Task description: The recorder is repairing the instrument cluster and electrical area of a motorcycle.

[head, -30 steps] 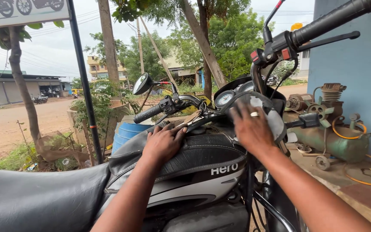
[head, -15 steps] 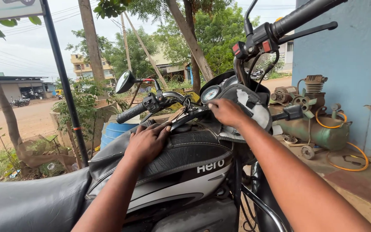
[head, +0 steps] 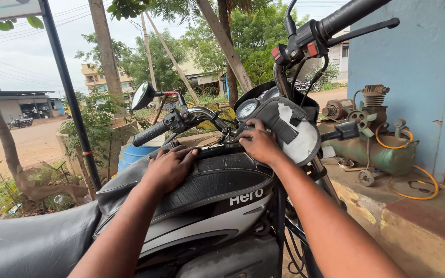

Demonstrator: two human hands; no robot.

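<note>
On the forward-pointing fuel tank (head: 207, 190), both hands (head: 168, 167) (head: 257, 144) rest flat.

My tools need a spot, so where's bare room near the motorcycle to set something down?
Bare room: the concrete ledge between the motorcycle and the blue wall, in front of the green compressor. Crowded: the tank top, under the left hand and right hand.

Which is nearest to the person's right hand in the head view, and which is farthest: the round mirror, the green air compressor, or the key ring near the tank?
1. The key ring hangs just left of the right hand, almost touching it.
2. The round mirror sits further out, up and to the left, above the left handlebar.
3. The green air compressor stands farthest, off to the right on the concrete ledge.
</note>
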